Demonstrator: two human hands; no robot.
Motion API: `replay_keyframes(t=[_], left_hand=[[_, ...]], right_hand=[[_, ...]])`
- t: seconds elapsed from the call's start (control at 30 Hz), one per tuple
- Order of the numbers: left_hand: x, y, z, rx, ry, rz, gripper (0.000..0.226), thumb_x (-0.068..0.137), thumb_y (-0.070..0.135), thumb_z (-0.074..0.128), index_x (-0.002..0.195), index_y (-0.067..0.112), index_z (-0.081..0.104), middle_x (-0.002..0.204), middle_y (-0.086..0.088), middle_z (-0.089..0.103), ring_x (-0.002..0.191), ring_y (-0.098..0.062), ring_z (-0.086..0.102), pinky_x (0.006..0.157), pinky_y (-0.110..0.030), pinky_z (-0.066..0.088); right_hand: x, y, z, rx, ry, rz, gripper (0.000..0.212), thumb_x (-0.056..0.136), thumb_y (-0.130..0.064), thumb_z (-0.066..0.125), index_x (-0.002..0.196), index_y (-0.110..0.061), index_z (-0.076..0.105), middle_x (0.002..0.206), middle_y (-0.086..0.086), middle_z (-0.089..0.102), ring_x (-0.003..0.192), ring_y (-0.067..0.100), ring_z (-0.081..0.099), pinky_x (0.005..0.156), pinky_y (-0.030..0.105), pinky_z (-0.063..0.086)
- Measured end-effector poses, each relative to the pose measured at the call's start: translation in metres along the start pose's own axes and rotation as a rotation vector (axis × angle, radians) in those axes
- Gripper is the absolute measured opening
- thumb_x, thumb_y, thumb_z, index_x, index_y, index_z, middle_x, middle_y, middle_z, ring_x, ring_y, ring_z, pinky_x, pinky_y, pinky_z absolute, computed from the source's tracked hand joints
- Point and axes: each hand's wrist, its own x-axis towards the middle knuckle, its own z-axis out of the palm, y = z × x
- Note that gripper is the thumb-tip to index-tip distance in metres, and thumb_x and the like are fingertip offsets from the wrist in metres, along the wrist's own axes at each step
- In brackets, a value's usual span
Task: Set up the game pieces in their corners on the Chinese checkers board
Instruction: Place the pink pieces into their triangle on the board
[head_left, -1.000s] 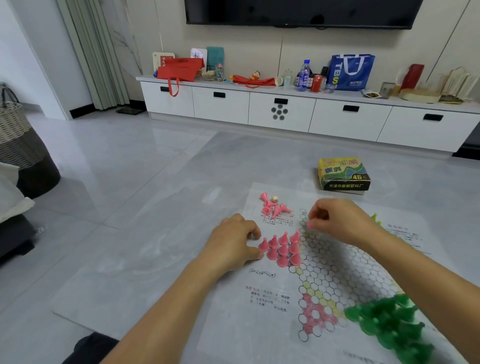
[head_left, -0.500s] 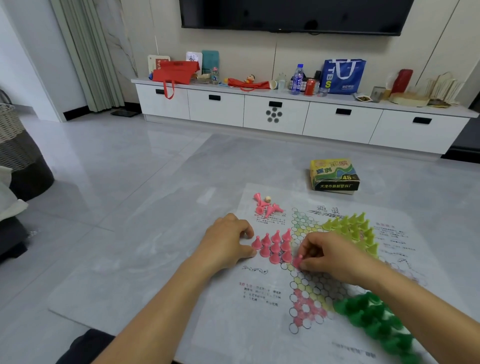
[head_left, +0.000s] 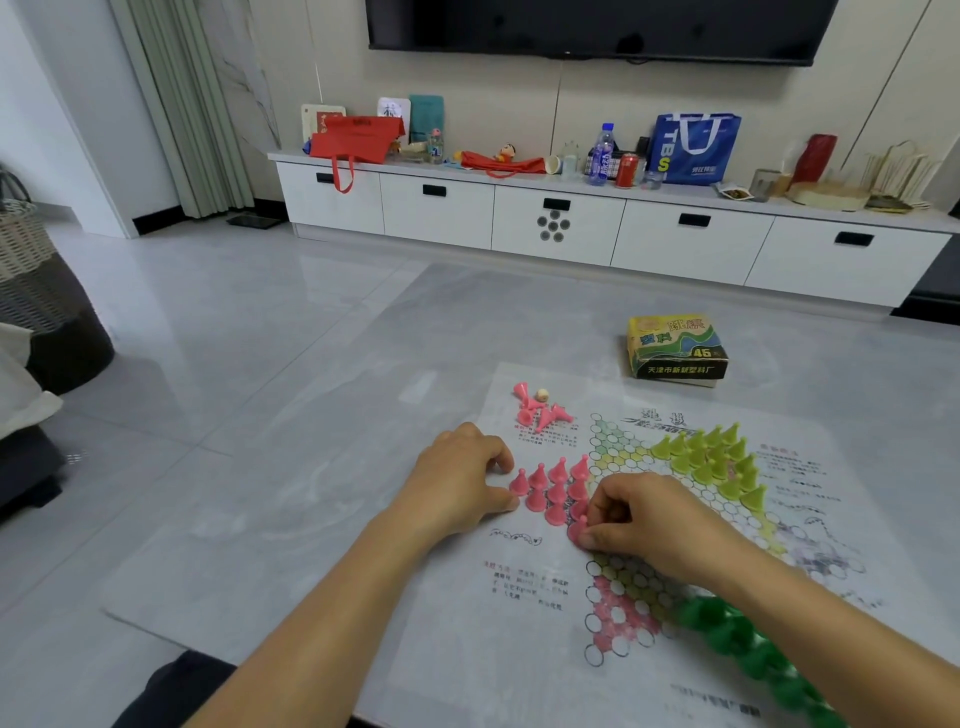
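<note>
Pink plastic cone piece (head_left: 576, 531), light, tippy, pinched in your right hand (head_left: 657, 519) at paper board's (head_left: 493, 675) nine o'clock; grip narrow tip. Left hand's (head_left: 457, 483) hold unclear.

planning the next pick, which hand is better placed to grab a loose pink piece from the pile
Probably left: the left hand rests nearer the loose pink pile; the right hand pinches a pink piece.

A long white cabinet (head_left: 436, 218) with black drawer handles runs along the far wall under a dark television (head_left: 597, 26). At its left end lies a red bag (head_left: 356, 137). Near the middle a water bottle (head_left: 601, 154) stands just beside a red can (head_left: 626, 170), then a blue tote bag (head_left: 693, 148). A wicker basket (head_left: 31, 275) sits at the far left of the floor.
</note>
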Motion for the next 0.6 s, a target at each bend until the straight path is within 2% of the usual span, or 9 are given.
replay_keyframes(t=[0.27, 0.47, 0.53, 0.6], left_hand=[[-0.001, 0.001, -0.001, -0.002, -0.002, -0.004, 0.036, 0.078, 0.032, 0.067, 0.111, 0.022, 0.058, 0.114, -0.001, 0.049, 0.108, -0.018, 0.047, 0.093, -0.032, 0.042], [-0.001, 0.001, -0.001, -0.019, -0.007, -0.008, 0.036, 0.078, 0.031, 0.068, 0.111, 0.021, 0.058, 0.116, -0.002, 0.050, 0.110, -0.018, 0.048, 0.097, -0.035, 0.042], [0.000, 0.001, -0.001, -0.019, -0.006, -0.007, 0.036, 0.078, 0.031, 0.068, 0.111, 0.021, 0.058, 0.116, -0.002, 0.049, 0.109, -0.018, 0.048, 0.096, -0.034, 0.042], [-0.001, 0.001, -0.001, -0.013, -0.004, -0.003, 0.036, 0.078, 0.031, 0.068, 0.111, 0.021, 0.058, 0.115, -0.001, 0.049, 0.109, -0.018, 0.047, 0.095, -0.033, 0.042]], right_hand=[[-0.001, -0.001, 0.000, -0.018, 0.003, -0.003, 0.018, 0.075, -0.030, 0.071, 0.067, -0.025, 0.057, 0.066, -0.012, 0.058, 0.062, 0.001, 0.049, 0.058, 0.016, 0.038], [0.000, 0.003, -0.008, 0.036, -0.047, 0.011, 0.012, 0.073, -0.020, 0.074, 0.072, -0.022, 0.061, 0.078, -0.008, 0.066, 0.068, 0.004, 0.056, 0.067, 0.020, 0.050], [0.001, 0.005, -0.012, 0.053, -0.046, 0.015, 0.013, 0.075, -0.016, 0.071, 0.072, -0.022, 0.061, 0.076, -0.009, 0.065, 0.065, 0.002, 0.055, 0.061, 0.014, 0.048], [0.004, 0.007, -0.017, 0.045, -0.018, 0.013, 0.011, 0.079, -0.015, 0.066, 0.074, -0.023, 0.060, 0.074, -0.011, 0.062, 0.066, 0.002, 0.054, 0.058, 0.013, 0.045]])
